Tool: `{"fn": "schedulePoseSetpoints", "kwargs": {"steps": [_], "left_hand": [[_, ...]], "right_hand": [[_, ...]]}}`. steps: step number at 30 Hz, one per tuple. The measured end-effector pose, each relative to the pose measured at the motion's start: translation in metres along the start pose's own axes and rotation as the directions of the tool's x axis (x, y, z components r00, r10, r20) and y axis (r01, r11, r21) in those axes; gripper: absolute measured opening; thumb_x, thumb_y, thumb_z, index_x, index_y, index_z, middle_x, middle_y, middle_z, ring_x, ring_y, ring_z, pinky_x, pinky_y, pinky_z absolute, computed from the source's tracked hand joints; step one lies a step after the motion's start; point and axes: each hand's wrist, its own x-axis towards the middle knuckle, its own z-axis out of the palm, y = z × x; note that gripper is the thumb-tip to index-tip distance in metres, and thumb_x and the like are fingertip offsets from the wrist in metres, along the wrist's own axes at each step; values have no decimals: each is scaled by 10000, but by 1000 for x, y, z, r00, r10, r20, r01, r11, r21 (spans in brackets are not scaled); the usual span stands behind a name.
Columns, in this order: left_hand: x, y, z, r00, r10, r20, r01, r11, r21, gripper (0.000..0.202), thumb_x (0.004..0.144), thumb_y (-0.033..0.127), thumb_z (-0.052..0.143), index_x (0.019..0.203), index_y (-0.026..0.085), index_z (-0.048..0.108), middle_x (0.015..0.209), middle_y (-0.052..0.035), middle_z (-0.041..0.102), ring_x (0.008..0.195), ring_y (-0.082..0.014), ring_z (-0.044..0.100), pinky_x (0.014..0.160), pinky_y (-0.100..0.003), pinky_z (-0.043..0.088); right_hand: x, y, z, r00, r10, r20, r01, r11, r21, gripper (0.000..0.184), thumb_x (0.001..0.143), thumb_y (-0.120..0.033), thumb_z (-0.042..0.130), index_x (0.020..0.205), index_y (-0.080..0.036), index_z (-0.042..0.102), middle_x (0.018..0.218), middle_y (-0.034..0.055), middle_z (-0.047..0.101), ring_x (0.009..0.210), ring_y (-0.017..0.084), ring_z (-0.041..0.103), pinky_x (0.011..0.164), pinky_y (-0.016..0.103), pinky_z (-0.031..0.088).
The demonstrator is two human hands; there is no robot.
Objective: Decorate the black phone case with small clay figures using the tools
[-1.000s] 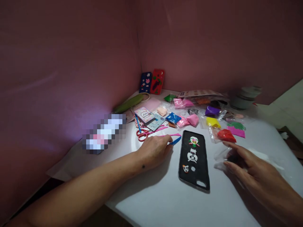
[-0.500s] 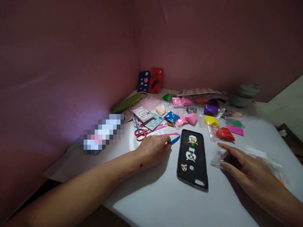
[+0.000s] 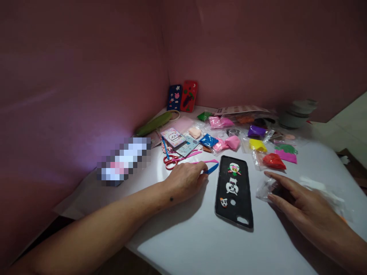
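Observation:
My left hand (image 3: 187, 177) rests on the white table, its fingers closed over a blue plastic modelling knife (image 3: 212, 168) whose blade points right. Just right of it lies a black phone case (image 3: 235, 214), decorated with small clay figures: a white one with pink and green (image 3: 235, 168), a white and black one (image 3: 231, 187), and a small white and orange one (image 3: 223, 202). On the case's other side, my right hand (image 3: 298, 202) has its thumb and forefinger around a crumpled clear plastic bag (image 3: 263, 189). Something dark shows between them; the other fingers are hidden.
Red-handled scissors (image 3: 171, 162) and pink tools (image 3: 212, 162) lie beyond my left hand. Several bags of coloured clay, including a red one (image 3: 273, 161), spread across the back. Two decorated cases, one red (image 3: 189, 95), lean on the wall. A blurred-out bright object (image 3: 124, 160) stands left.
The view has shifted very slightly. Both hands keep nearly the same place and pose, and the phone case lies as before.

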Motion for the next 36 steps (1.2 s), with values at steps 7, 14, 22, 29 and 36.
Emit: {"fn": "schedulePoseSetpoints", "kwargs": {"steps": [7, 14, 22, 29, 36], "left_hand": [[1, -1, 2, 1000, 4, -5, -4, 1000, 13, 263, 896, 294, 417, 1073, 208, 590, 870, -57, 699, 781, -223, 647, 626, -299, 450], [1, -2, 2, 1000, 7, 2, -7, 1000, 24, 280, 890, 290, 426, 1105, 199, 581, 842, -68, 699, 774, -246, 647, 636, -321, 446], [3, -2, 2, 1000, 7, -29, -6, 1000, 24, 281, 900, 298, 416, 1096, 195, 588, 794, -63, 693, 752, -246, 650, 616, -312, 441], [-1, -3, 2, 943, 132, -304, -121, 991, 54, 300, 917, 312, 386, 1012, 164, 629, 1023, -99, 628, 796, -189, 608, 681, -296, 446], [-29, 41, -45, 989, 141, -31, -133, 802, -582, 206, 838, 375, 569, 911, 202, 654, 735, 23, 608, 632, -104, 522, 557, -194, 398]], "right_hand": [[0, 1, 1, 999, 31, -14, -30, 998, 48, 511, 822, -442, 504, 1295, -250, 513, 1138, 100, 671, 926, 322, 649, 742, 465, 505], [0, -11, -7, 994, 105, -19, -102, 987, 126, 470, 825, -424, 502, 1255, -236, 540, 952, 71, 685, 818, 261, 641, 706, 379, 489], [1, -21, -19, 989, 136, 57, -147, 948, 283, 411, 796, -350, 548, 1181, -212, 588, 865, 56, 638, 724, 221, 592, 632, 353, 462], [-4, -39, -21, 950, 191, 248, -313, 574, 757, 169, 807, -345, 622, 886, -201, 581, 635, -41, 486, 517, 112, 448, 518, 285, 426], [-20, -72, -29, 981, 66, 184, -192, 509, 839, 91, 821, -287, 637, 850, -204, 615, 698, 1, 623, 653, 149, 579, 640, 289, 463]]}}
